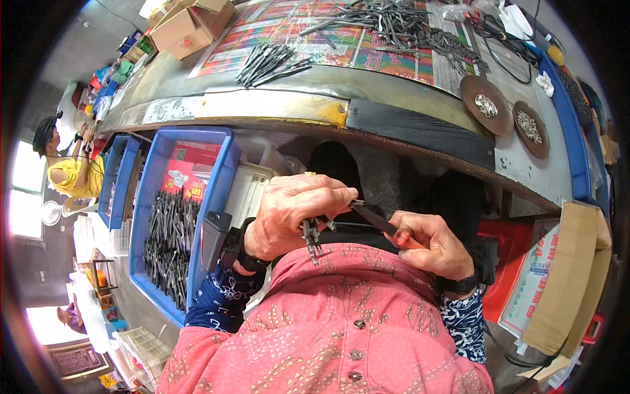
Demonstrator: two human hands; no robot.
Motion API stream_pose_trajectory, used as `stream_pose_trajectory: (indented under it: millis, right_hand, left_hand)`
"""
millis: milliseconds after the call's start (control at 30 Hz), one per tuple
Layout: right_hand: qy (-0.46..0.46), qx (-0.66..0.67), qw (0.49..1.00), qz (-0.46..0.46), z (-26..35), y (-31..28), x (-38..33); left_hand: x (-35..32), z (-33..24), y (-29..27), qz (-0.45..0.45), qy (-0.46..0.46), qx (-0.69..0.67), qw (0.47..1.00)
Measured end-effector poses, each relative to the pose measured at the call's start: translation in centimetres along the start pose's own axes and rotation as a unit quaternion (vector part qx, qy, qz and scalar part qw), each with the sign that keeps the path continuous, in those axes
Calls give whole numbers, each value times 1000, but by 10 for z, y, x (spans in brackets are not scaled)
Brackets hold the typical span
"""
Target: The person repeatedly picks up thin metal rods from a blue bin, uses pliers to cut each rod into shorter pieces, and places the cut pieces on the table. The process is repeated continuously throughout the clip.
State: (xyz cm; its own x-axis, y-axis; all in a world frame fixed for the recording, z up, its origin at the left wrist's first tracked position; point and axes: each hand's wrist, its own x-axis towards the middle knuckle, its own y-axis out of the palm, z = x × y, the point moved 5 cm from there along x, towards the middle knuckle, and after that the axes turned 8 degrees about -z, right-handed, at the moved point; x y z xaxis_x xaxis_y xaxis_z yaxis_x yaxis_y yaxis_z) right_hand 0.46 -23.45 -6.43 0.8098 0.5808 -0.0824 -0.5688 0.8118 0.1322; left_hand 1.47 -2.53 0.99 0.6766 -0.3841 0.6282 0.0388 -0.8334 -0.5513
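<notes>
Left hand (pixel 302 203), one: fingers curled, thumb and forefinger pinched together near the tip of the tool; a cluster of small dark metal pieces (pixel 311 238) is held within and hangs below the palm. Right hand (pixel 433 243), one: closed round the handle of an orange-handled tool (pixel 404 238), its flat dark blade slanting toward the left fingertips. From my remote view, I cannot tell whether tip and fingers touch.

Handling, my estimate: metal pieces light, stiff, thin enough to bend, likely to slip apart; I would pinch them at mid-length, few at once. Tool light and rigid; I would hold it by the handle, clear of the blade.

Both items sit above the lap of a pink patterned shirt (pixel 354 308), at the bench's near side.

To the left: blue plastic crate (pixel 230 154), holding many slender dark strips (pixel 172 249).

Ahead: workbench (pixel 315 80), bearing a small heap of dark strips (pixel 266 64), a larger heap (pixel 400 29), and an open cardboard carton (pixel 187 33).

Ahead to the right: two round brown dishes (pixel 470 88), each with small silvery parts (pixel 485 106).

Far left: a person in yellow (pixel 69 176), seen small.
</notes>
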Motion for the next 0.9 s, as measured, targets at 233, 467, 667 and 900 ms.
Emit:
stream_pose_trajectory:
  millis: [233,467,667,900]
  right_hand:
    - [-114,-203,965,-121,20,-6,2]
    - [-150,-243,940,-187,25,-11,5]
    - [-177,-277,921,-207,20,-14,10]
    - [-172,-283,920,-209,12,-21,16]
  left_hand:
    - [20,15,-3,4,19,91,996]
    - [41,78,-34,-35,-88,203,975]
    - [65,138,-53,-63,-97,251,961]
    - [91,169,-49,-42,-62,363,929]
